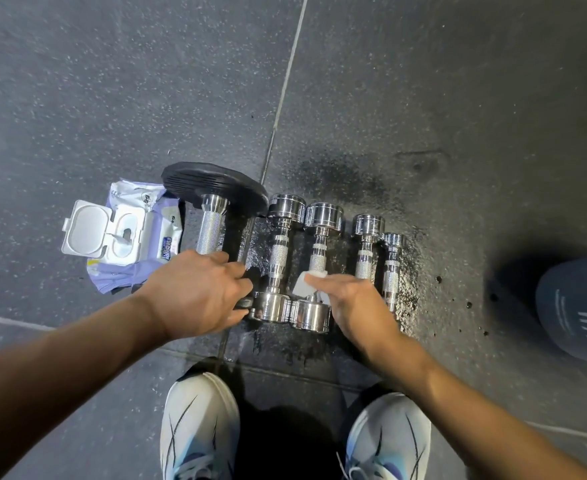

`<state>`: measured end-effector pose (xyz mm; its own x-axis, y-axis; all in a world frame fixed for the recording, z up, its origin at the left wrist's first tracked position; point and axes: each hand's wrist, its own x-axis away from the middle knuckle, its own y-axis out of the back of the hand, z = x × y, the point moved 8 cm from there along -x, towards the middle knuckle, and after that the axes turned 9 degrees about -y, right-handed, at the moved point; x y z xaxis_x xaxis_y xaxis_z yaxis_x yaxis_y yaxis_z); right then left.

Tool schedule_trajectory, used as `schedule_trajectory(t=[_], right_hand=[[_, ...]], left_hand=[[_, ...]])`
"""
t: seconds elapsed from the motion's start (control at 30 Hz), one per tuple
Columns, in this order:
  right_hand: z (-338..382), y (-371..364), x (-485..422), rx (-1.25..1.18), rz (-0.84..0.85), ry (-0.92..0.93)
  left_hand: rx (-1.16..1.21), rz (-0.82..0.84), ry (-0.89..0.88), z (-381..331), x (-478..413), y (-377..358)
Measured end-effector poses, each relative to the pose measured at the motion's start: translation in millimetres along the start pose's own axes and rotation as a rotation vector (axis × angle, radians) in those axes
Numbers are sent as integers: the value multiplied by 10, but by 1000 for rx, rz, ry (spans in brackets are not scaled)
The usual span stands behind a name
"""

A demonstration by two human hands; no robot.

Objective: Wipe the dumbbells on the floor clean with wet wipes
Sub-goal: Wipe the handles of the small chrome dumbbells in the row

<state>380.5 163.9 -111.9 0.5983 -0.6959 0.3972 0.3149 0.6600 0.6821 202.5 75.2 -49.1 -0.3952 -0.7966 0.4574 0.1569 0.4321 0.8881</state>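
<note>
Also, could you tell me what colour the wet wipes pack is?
The pack is purple with a white lid; head view.

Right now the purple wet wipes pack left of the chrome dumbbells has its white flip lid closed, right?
No: the head view shows the white flip lid open. The purple wet wipes pack does lie left of the chrome dumbbells.

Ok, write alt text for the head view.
The right hand holds a wet wipe against the second of four chrome dumbbells on a wet floor; the left hand grips a larger black-plate dumbbell beside an open wipes pack.
</note>
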Motion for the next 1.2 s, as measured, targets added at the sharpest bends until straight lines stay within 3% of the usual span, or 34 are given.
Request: schedule_trajectory(t=[0.1, 0.23, 0.47, 0.57, 0.67, 0.8, 0.93, 1.07, 1.2], right_hand=[[58, 135, -338, 239, -55, -34], [96, 222, -484, 307, -82, -45], [102, -33, 12, 400, 171, 35], [172, 196, -282, 512, 61, -38], [306, 260, -486, 762, -2, 34], [95, 67, -212, 490, 88, -41], [11, -113, 12, 284, 200, 53], [-48, 136, -369, 356, 76, 13], [94, 312, -627, 514, -33, 22]], left_hand=[[-1, -20, 6, 7, 6, 12], [2, 20, 15, 8, -14, -8], [16, 26, 14, 12, -11, -15], [13, 19, 16, 10, -14, 0], [25, 27, 13, 2, -8, 12], [33, 10, -3, -12, -7, 40], [34, -22, 5, -8, -18, 50], [40, -22, 3, -1, -5, 36], [33, -124, -26, -8, -2, 74]])
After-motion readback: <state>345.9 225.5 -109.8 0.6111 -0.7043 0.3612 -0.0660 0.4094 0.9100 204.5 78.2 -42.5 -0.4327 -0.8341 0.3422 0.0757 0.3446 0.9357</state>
